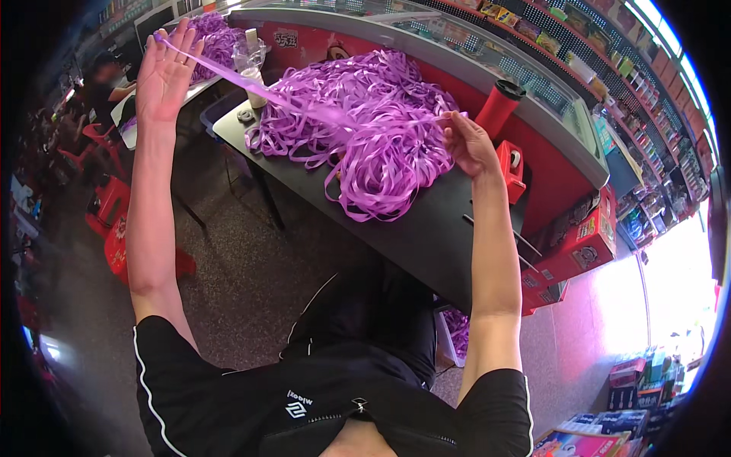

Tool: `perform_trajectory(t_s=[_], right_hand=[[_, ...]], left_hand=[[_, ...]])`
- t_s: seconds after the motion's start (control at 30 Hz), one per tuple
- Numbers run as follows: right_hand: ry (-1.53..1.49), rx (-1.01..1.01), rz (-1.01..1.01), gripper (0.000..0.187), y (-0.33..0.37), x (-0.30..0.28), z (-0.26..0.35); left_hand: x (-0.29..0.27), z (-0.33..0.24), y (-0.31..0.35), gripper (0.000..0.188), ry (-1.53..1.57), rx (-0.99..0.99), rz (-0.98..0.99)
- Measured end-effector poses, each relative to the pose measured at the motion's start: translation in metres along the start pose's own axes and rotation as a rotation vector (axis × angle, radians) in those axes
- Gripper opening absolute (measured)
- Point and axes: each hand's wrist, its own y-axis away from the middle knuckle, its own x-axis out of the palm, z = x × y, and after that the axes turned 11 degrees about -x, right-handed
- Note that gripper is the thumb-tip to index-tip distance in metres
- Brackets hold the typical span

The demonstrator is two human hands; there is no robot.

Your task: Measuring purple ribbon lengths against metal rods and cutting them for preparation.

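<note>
A purple ribbon [228,74] stretches across the view between my two raised hands, above a large tangled heap of purple ribbon [388,164]. My left hand [164,84] is lifted far out to the left, palm showing. It holds the ribbon's end at the tips of its thumb and forefinger, while the other fingers stay extended. At the right edge of the heap, my right hand [470,145] pinches ribbon between thumb and forefinger, its other fingers curled. The heap covers much of the dark table [426,244] in front of me.
Behind the heap stands a red tumbler [499,109] with a black lid, near a red tape dispenser [512,171]. A glass-topped counter [472,57] runs along the back. Another ribbon pile [217,42] lies far left, with red stools [114,206] and a seated person nearby.
</note>
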Motion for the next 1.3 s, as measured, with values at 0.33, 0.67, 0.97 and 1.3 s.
perform_trajectory(t_s=[0.33,0.67,0.97,1.3], right_hand=[[1.480,-0.248,0.073,0.034,0.003,0.004,0.001],[1.177,-0.656,0.709,0.064,0.033,0.176,-0.060],[1.085,-0.519,0.135,0.018,-0.008,0.112,-0.022],[2.007,-0.449,0.304,0.030,0.047,0.018,0.028]], left_hand=[[-0.004,-0.010,0.000,0.022,0.011,-0.129,0.080],[0.054,-0.007,0.016,0.029,-0.220,-0.143,0.470],[0.052,-0.037,0.049,0.024,-0.162,0.069,0.479],[0.076,0.038,0.112,0.026,-0.320,-0.491,0.451]])
